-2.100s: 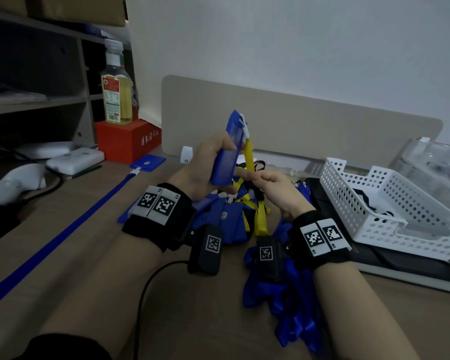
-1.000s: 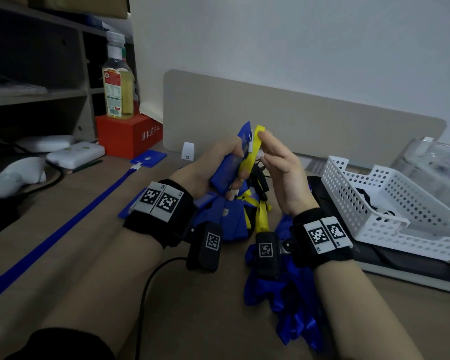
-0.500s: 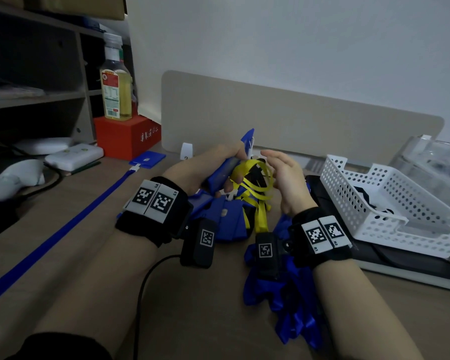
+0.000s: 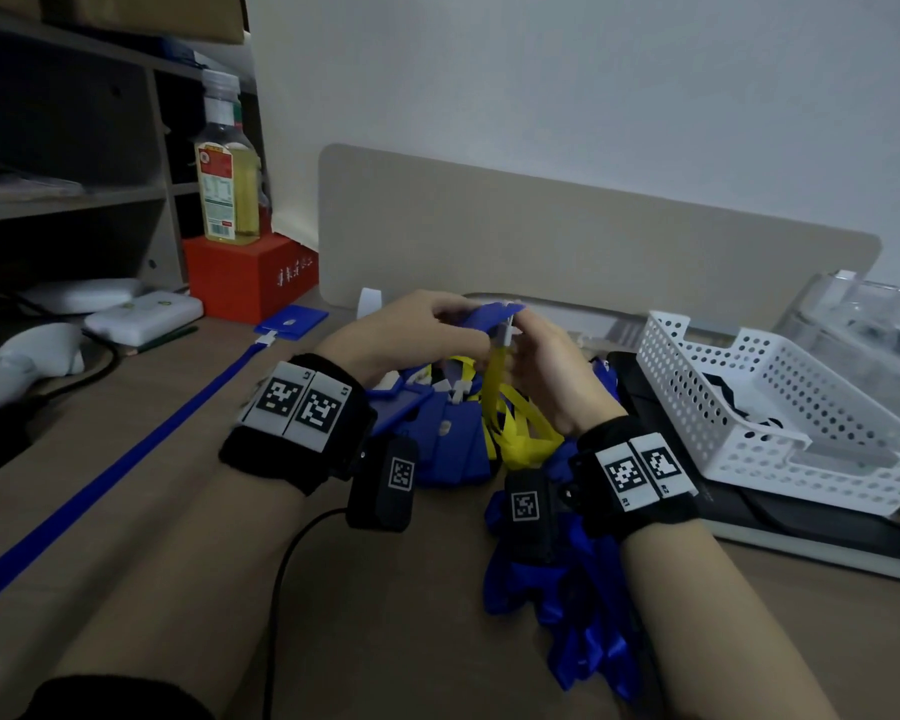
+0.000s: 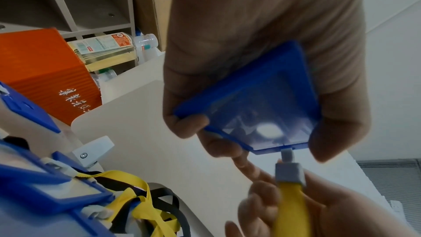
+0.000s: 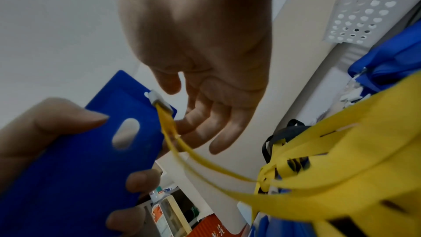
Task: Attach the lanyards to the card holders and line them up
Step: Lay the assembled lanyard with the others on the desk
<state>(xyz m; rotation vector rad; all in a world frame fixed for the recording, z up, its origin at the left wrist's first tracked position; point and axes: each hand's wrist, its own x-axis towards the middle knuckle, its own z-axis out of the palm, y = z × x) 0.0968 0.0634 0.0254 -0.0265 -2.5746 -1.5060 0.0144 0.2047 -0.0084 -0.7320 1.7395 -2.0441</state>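
My left hand [image 4: 417, 330] grips a blue card holder [image 4: 489, 313] above the pile, thumb and fingers curled round its edges [image 5: 250, 100]. A grey-white clip [image 5: 288, 170] joins the holder's slot to a yellow lanyard [image 4: 494, 392], whose strap hangs down into a loose yellow tangle [image 6: 330, 159]. My right hand [image 4: 546, 371] is just right of the clip. Its fingers [image 6: 218, 129] look relaxed and nearly straight, and the strap [image 6: 169, 129] runs along them. I see no pinch on it.
Several blue card holders [image 4: 453, 433] and a heap of blue lanyards [image 4: 567, 589] lie under my wrists. One blue lanyard [image 4: 126, 459] with its holder [image 4: 292, 320] lies stretched out at the left. A white perforated basket [image 4: 749, 407] stands on the right, a red box [image 4: 250, 278] with a bottle [image 4: 227, 189] at the back left.
The card holder has come down and tipped from upright to nearly flat. My right hand has dropped from the raised yellow strap to just below the clip, and the strap now hangs down.
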